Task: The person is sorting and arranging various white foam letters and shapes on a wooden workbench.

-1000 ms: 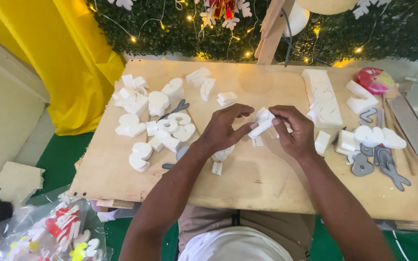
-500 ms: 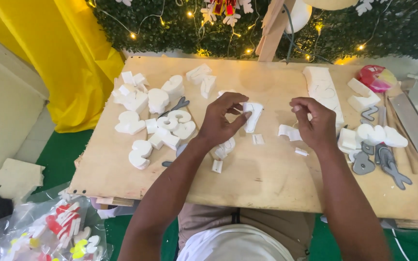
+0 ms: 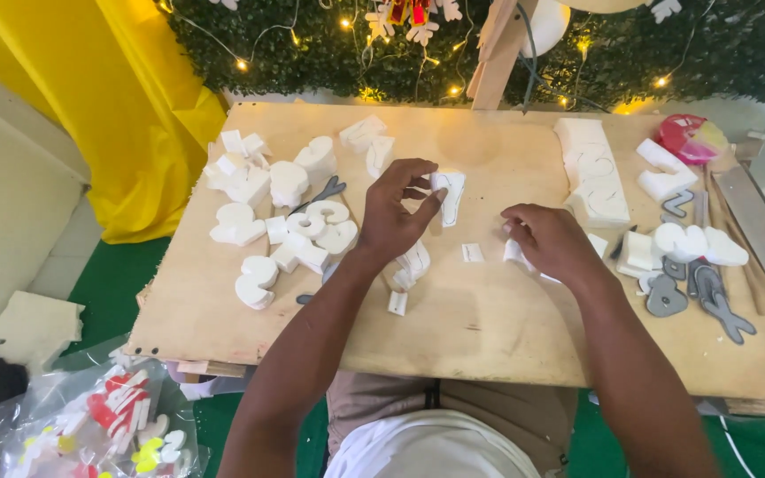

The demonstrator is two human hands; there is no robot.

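- A small white foam cut-out piece is pinched between the thumb and fingertips of the left hand, lifted just above the bare plywood board, apparently so that its edge can be seen and turned.
- The right hand is laid palm-down on the board, fingers curled over small white foam scraps; whether one is actually pinched cannot be told.
- A tiny white foam offcut lies between the hands.
- Finished white foam letter shapes are heaped to the left, kept apart from the working spot.
- Grey metal cutter shapes lie at the right, near a white foam slab.
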